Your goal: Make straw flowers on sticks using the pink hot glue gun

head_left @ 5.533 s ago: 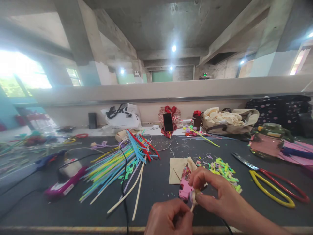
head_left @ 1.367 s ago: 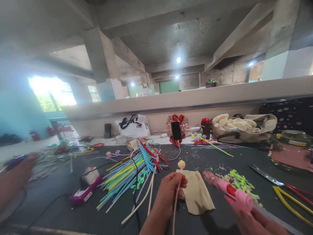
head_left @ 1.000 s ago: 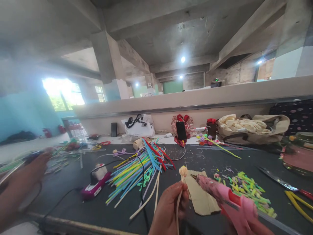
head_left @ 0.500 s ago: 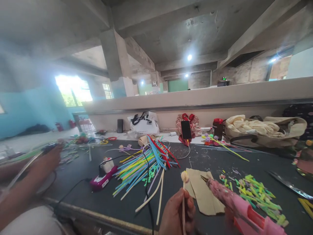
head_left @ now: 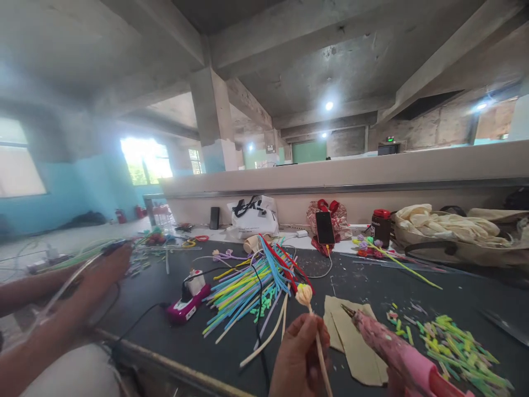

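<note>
Pinching a flower [head_left: 304, 295], cluttered black tabletop [head_left: 142, 309] — concrete ceiling [head_left: 289, 71], bright window [head_left: 144, 162]

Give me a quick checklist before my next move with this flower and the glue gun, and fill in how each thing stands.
1. Left hand's grip on the stem: ok, closed just below the flower.
2. Right hand on the glue gun: ok, though mostly hidden.
3. Nozzle apart from the flower: ok, a gap shows.
4. Nozzle hot: cannot tell.
5. Bench beside the glue gun free of scraps: not ok, they lie scattered there.
6. Co-worker's hand out of the way: ok, far left.
</note>
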{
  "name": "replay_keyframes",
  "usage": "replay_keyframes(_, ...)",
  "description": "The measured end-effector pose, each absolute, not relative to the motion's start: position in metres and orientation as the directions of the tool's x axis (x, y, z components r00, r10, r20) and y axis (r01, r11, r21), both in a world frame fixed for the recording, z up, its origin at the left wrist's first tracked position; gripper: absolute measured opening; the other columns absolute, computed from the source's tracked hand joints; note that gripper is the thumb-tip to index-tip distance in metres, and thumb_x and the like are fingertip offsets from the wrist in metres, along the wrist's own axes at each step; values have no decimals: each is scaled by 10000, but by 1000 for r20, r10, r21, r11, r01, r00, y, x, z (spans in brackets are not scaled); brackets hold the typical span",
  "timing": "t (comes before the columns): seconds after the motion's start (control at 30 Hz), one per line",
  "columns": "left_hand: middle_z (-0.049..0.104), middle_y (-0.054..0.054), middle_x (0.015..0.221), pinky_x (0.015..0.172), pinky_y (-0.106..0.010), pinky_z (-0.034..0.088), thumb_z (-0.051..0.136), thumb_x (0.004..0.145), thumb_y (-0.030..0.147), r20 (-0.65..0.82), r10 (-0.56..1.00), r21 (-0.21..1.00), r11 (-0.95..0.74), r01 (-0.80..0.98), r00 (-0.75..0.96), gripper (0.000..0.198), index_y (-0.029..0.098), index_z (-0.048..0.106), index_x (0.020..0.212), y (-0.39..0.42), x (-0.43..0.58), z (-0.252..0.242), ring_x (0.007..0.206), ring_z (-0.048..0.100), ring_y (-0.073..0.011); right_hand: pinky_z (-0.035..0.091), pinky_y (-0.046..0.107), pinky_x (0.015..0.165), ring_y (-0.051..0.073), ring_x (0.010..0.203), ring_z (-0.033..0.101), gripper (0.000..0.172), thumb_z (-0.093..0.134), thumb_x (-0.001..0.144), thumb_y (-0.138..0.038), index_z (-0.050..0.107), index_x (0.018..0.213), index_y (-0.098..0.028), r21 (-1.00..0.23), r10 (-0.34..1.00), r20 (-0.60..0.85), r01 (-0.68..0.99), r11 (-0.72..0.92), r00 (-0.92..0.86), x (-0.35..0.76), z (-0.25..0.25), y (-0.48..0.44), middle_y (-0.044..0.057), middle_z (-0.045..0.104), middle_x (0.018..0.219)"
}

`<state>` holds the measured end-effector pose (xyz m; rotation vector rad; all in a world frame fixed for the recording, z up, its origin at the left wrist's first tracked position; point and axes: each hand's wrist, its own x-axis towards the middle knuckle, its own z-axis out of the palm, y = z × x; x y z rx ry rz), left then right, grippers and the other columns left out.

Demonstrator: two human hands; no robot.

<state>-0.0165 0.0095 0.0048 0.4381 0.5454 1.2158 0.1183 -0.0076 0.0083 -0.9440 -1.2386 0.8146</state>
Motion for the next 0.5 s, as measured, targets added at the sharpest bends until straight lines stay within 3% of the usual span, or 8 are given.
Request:
replay_keyframes(0.23,560,22,437,284,-85,180,786,483,311,-166,956,684,287,-671,241,294,135,561,557,5,-23,19,308,352,4,450,452,887,397,1030,520,149,594,619,-381,712,668,-304,-900,896,432,-21,436,102,117,10,-17,10,708,795)
replay_keyframes(0.37,559,17,415,310,-85,255,793,462,283,-157,965,707,257,-659,209,288,121,561,512,5,-22,19,314,383,0,461,455,854,391,984,553,152,577,670,-342,714,664,-278,-903,900,426,-25,430,95,117,13,-16,17,710,749)
replay_keyframes(0.5,533,35,380,284,-99,214,777,490,276,-150,968,719,245,-651,199,264,136,556,514,5,-20,15,277,337,0,466,449,856,384,960,570,155,577,687,-342,712,636,-283,-908,906,413,-36,418,97,115,18,-14,1,712,719)
